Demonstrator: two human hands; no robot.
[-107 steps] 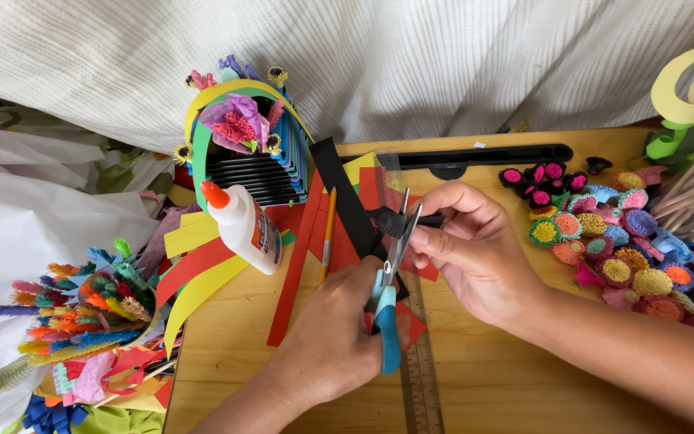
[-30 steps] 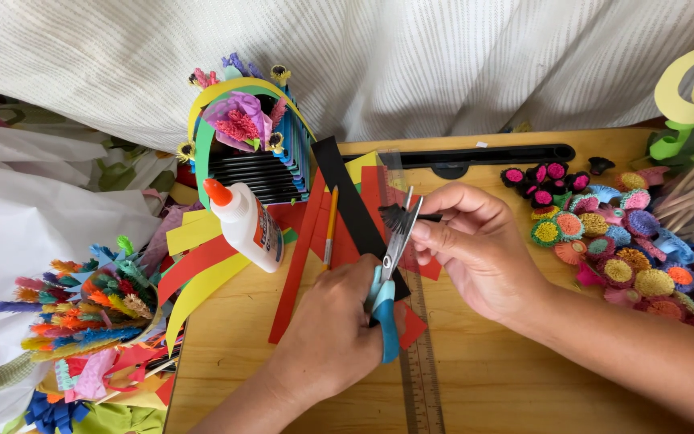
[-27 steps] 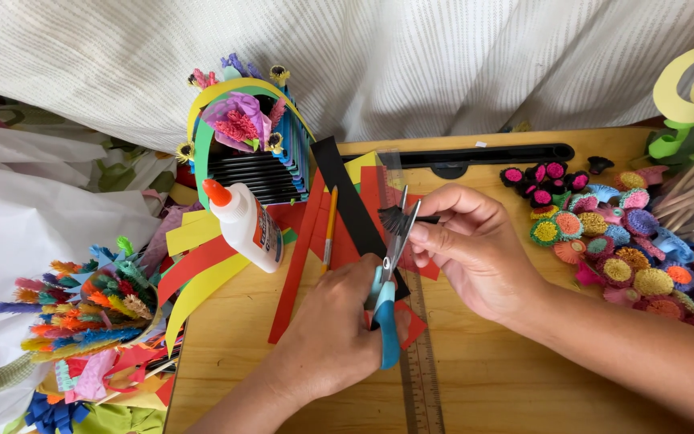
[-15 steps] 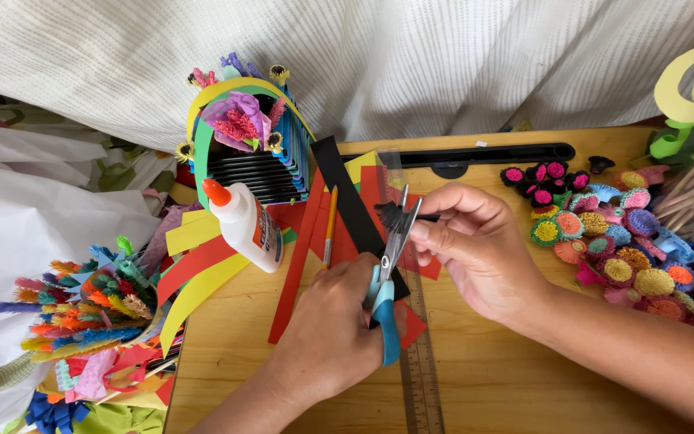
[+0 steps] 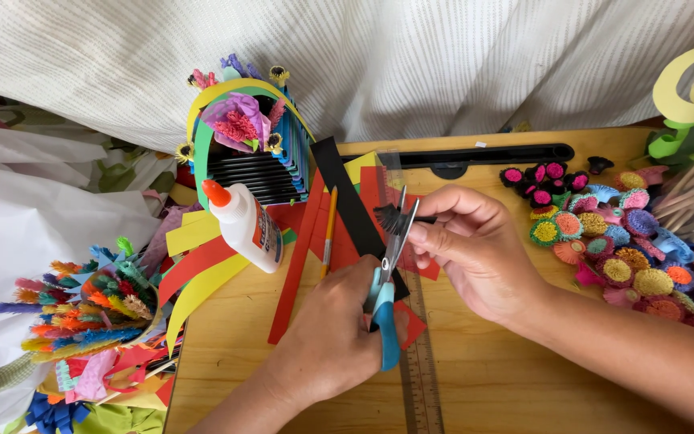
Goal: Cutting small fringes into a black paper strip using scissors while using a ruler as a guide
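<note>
My left hand (image 5: 327, 337) grips blue-handled scissors (image 5: 387, 309), with the blades pointing up and away from me. The blades meet a small black paper strip (image 5: 387, 217) with a fringed edge. My right hand (image 5: 475, 249) pinches this strip between thumb and fingers, just right of the blades. Both hands hover over a wooden board (image 5: 283, 386), above red paper pieces (image 5: 299, 257) and a long black paper strip (image 5: 345, 193).
A white glue bottle (image 5: 242, 225) with an orange cap lies on the left, beside yellow and red strips. A clear ruler (image 5: 421, 378), a yellow pencil (image 5: 329, 229), a layered paper craft (image 5: 251, 145), coiled paper flowers (image 5: 628, 241) and fringed bundles (image 5: 90, 305) surround the hands.
The scissor blades have worked slightly along the fringed black strip. Both hands stay in nearly the same place.
</note>
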